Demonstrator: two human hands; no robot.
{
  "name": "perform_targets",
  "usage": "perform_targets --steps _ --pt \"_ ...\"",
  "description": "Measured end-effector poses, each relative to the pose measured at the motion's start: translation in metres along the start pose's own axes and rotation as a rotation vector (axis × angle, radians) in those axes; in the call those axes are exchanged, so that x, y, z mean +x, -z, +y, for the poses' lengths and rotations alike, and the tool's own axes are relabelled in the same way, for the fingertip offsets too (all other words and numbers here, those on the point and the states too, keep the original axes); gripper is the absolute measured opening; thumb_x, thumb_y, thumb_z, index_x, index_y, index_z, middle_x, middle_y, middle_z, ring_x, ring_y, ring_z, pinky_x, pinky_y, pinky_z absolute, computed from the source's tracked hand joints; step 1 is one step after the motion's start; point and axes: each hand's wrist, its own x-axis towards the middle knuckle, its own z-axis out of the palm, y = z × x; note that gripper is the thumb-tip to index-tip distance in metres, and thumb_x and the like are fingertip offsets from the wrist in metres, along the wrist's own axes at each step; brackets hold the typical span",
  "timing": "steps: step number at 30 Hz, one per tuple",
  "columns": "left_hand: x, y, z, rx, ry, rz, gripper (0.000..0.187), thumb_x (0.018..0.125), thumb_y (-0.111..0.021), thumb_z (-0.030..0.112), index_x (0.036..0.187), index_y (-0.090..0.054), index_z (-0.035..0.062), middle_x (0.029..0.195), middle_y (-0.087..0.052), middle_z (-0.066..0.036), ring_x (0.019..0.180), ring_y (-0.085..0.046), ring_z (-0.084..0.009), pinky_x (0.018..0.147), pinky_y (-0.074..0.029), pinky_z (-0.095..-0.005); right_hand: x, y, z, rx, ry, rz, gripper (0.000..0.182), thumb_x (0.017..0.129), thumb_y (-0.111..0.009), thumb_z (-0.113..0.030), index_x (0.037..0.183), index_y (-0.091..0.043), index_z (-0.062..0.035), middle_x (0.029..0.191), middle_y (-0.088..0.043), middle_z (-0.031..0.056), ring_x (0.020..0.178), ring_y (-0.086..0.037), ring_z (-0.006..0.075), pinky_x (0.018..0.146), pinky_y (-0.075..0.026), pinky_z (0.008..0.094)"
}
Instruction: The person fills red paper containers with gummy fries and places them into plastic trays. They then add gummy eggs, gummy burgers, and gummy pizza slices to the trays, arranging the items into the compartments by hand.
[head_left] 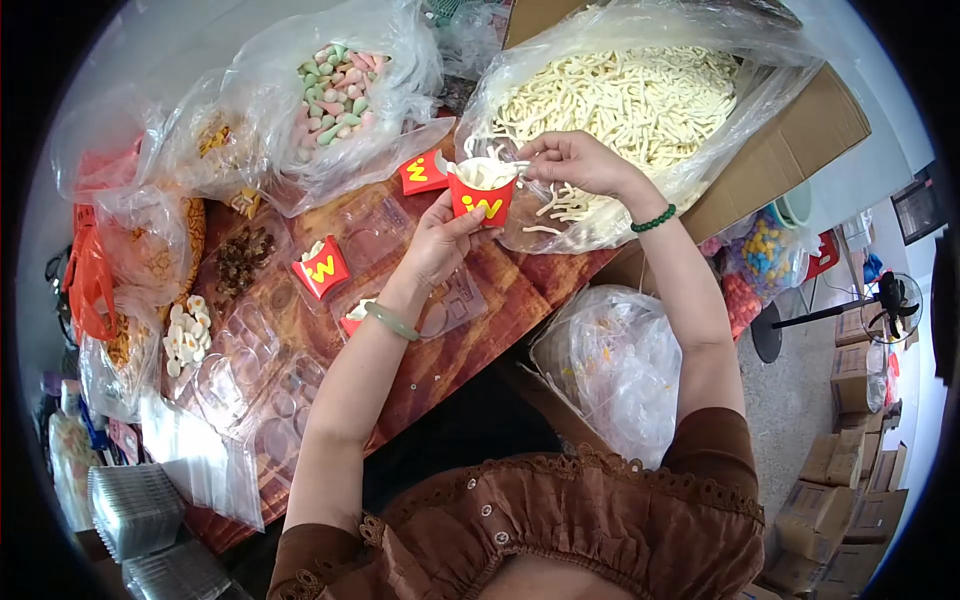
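My left hand is closed around a red fry carton with a yellow logo on its front. Pale fry-shaped sticks fill the carton and stand out above its rim. At the carton's right edge my right hand pinches a pale stick between thumb and fingers; the stick is partly hidden. Just behind it lies a big clear plastic bag heaped with the same pale sticks. Another red carton lies left of the held one. A filled red carton rests further left on the table.
Clear plastic trays lie on the red-brown table. Bags of pastel candies stand at the back. White pieces and brown candies lie at left. A plastic-lined box stands below the table edge; stacked trays sit lower left.
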Motion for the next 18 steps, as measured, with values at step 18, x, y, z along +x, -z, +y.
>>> perform_targets --steps 18 --pt "-0.029 -0.006 0.01 0.271 -0.092 0.095 0.041 0.088 -0.059 0.005 0.127 -0.045 0.0031 0.119 -0.056 -0.007 0.103 -0.057 -0.0145 0.086 -0.049 -0.0288 -0.003 -0.055 -0.028 -0.677 0.585 0.216 0.013 0.079 -0.066 -0.01 0.09 -0.065 -0.0033 0.083 -0.064 0.0093 0.071 -0.059 0.0225 0.065 -0.047 0.0317"
